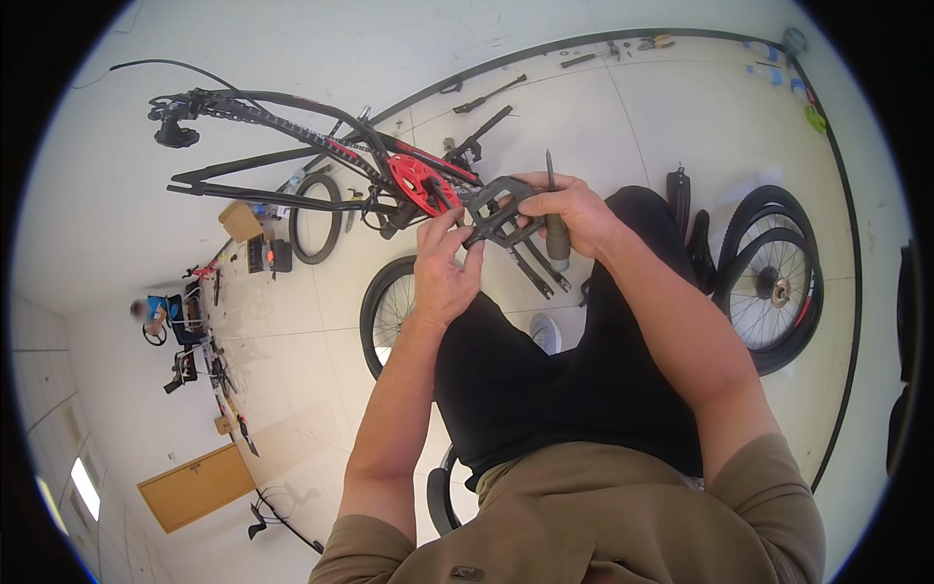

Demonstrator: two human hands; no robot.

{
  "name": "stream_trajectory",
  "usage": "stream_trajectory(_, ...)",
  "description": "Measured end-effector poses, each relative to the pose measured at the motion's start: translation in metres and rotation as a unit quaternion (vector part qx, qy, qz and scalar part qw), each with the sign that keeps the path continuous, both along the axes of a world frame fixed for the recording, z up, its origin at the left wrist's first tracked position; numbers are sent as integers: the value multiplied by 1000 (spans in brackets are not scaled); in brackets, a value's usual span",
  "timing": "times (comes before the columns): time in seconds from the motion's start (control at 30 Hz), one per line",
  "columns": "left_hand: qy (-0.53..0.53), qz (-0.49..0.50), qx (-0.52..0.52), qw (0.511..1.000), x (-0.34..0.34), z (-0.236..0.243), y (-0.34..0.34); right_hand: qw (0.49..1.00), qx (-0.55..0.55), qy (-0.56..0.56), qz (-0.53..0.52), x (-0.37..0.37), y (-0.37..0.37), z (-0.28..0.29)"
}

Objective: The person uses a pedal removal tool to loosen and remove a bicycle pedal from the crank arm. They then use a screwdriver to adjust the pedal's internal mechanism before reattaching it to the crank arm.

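A black bicycle pedal [499, 208] is held between my two hands, in front of a bicycle frame [321, 151] with a red chainring [418, 183]. My left hand [448, 273] is closed, fingertips pinching the pedal's inner end beside the crank. Whether the pedal's axle sits in the crank is hidden by the fingers. My right hand [580, 218] grips the pedal's outer edge between thumb and fingers. A screwdriver [556, 240] is also in the right hand, its shaft pointing away and its handle below the fingers.
Spoked wheels [778, 282] lie at the right, with a black saddle [700, 243] beside them. Another wheel [381, 307] lies near my left knee, and a tyre [315, 219] farther left. Hand tools [584, 58] are spread along the far wall. A person [156, 313] sits far left.
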State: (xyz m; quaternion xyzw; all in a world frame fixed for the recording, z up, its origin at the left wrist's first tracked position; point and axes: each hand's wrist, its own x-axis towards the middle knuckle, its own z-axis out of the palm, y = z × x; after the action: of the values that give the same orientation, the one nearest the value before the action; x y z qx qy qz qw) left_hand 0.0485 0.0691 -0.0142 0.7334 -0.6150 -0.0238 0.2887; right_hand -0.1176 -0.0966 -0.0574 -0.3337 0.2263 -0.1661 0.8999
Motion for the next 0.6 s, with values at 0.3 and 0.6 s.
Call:
stream_trajectory(0.3,37,21,-3,999,-1,-3,-2,1000,4,5,3,-1,0,3)
stream_trajectory(0.6,28,14,7,999,0,2,1,1000,4,3,4,-2,-1,3)
